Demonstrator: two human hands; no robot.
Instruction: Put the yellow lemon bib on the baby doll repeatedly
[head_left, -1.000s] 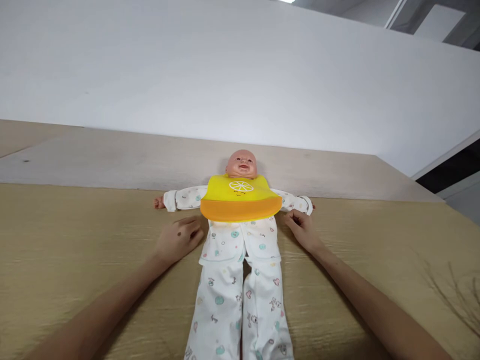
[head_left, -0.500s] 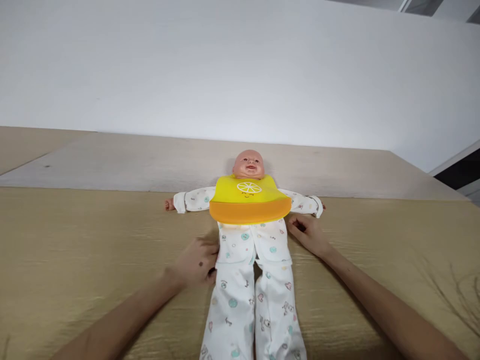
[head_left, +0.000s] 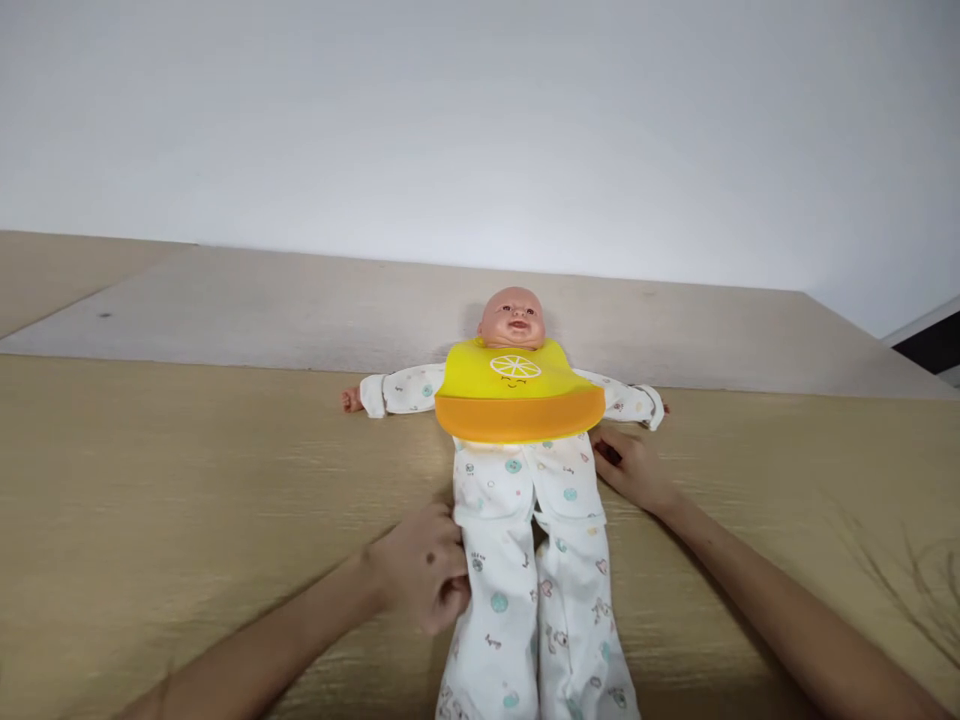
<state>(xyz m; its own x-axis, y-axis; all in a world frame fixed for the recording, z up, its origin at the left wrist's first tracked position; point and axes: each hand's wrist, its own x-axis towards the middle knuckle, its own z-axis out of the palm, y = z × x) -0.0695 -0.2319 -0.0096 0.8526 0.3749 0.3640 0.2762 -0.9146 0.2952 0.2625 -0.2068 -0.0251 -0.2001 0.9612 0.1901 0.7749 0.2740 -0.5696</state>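
Note:
A baby doll (head_left: 511, 318) lies on its back with arms spread and head toward the wall. It wears a white printed jacket (head_left: 491, 480) and matching trousers (head_left: 499, 605). Over its chest lies a yellow silicone bib (head_left: 517, 368) with a white citrus print and an orange catch pocket (head_left: 519, 415). My left hand (head_left: 421, 568), fingers curled, rests against the outer side of one trouser leg, just below the jacket hem. On the other side, my right hand (head_left: 631, 468) is curled against the jacket, below the doll's arm. Whatever either hand's fingers pinch, if anything, is hidden.
The doll lies on a wood-grain surface (head_left: 225, 480), its head on a paler strip (head_left: 300, 305) along the back. A white wall (head_left: 480, 130) rises behind. At the far right a dark panel (head_left: 930, 340) shows.
My left hand has slid down from the jacket's side toward the upper trouser leg. My right hand stays beside the jacket. The whole view has shifted slightly.

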